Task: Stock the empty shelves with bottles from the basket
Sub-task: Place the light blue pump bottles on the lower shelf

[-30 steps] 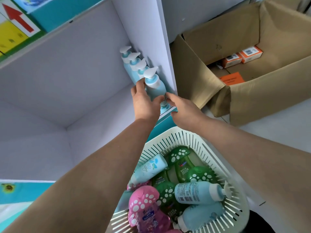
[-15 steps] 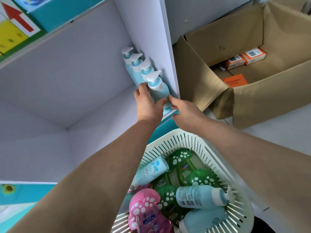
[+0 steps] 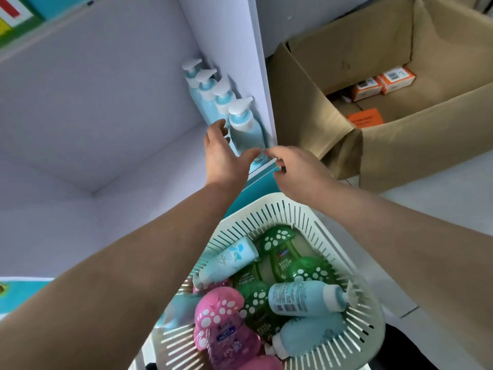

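Four bottles stand on the shelf; both grips are empty.
I read my left grip (image 3: 224, 156) as spread, its fingers just beside the front bottle (image 3: 244, 129) of the row along the right of the shelf (image 3: 160, 161); contact cannot be confirmed. My right grip (image 3: 293, 172) hangs loosely curled near the shelf edge and holds nothing. More bottles lie in the basket (image 3: 266, 206) below. Handling estimate: rigid, smooth plastic, moderate weight if full, slippery under a light pinch. Take the blue bottle (image 3: 301, 297) lying on top around mid-body, below the shoulder. Avoid the pump head (image 3: 348, 291), which may turn or snap.
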A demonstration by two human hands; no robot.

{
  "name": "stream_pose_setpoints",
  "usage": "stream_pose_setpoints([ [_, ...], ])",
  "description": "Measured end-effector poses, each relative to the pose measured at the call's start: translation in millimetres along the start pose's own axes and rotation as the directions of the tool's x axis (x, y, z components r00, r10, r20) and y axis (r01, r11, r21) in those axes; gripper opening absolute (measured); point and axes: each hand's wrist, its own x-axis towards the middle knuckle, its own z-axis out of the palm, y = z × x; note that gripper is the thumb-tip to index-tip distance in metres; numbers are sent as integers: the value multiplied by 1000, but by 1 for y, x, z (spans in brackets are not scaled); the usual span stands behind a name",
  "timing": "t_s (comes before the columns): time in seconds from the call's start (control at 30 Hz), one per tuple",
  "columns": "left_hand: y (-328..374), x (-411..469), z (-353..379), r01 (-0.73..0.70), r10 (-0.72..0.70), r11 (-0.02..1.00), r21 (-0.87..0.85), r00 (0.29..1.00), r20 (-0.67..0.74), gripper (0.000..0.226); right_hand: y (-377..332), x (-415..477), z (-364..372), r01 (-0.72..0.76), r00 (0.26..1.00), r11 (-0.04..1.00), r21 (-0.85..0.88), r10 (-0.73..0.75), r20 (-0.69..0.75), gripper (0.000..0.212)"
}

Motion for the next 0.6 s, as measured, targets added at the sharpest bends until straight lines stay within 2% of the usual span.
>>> stream_pose_setpoints([
  [0.07,-1,-13,-9,-26,25,1000,17,1000,13,73,0,-12,-2,59,996,998,-26,-61,-67,45],
  [0.13,-4,-31,-20,-61,60,998,24,998,35,61,-1,-27,3,143,987,990,-21,-144,-70,42],
  [0.27,-24,-71,-42,-130,121,987,89,987,105,35,0,-52,16,209,975,970,-123,-197,100,34],
  [0.33,-35,-92,-43,-126,92,982,144,972,218,23,2,-59,20,196,975,965,-173,-172,142,34],
  [0.4,-41,-111,-36,-118,9,968,220,897,442,17,9,-62,21,156,982,965,-212,-130,134,38],
  [0.47,-42,-129,-21,-154,-98,939,308,739,667,19,18,-63,20,122,987,963,-240,-92,135,40],
  [0.53,-44,-144,-3,-220,-142,909,353,634,760,33,25,-64,16,110,989,962,-249,-83,120,37],
  [0.6,-48,-155,14,-314,-104,883,349,594,798,51,30,-65,13,109,993,959,-262,-91,81,33],
])
